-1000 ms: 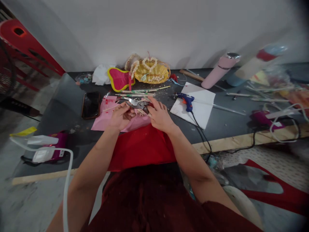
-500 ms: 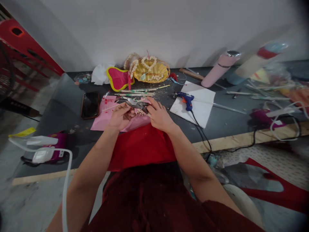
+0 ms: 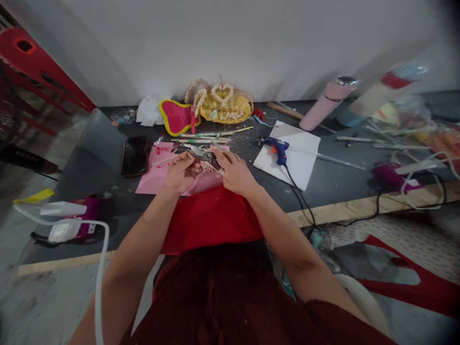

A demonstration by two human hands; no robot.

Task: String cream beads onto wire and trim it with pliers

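Note:
My right hand [image 3: 237,173] is wrapped round the handles of a pair of pruning shears [image 3: 203,155], whose metal blades point left. My left hand [image 3: 180,173] is closed in a pinch just below the blades. A thin pale stick [image 3: 163,160] runs out leftward from its fingers; the end at the blades is too small to make out. Below the shears, small pale cut pieces [image 3: 208,166] lie on a pink sheet [image 3: 153,182]. Red cloth [image 3: 215,220] covers the space between my forearms.
Patterned sticks [image 3: 204,141] lie behind my hands, with a yellow basket [image 3: 224,108] by the wall. A phone [image 3: 135,155] is at left. On the right, a blue glue gun [image 3: 278,149] rests on a white board [image 3: 305,143], its cord crossing the table edge. A pink bottle [image 3: 325,105] stands beyond.
The fingers of my right hand have shifted a little left and closed further over the shears' handles. My left hand has barely moved.

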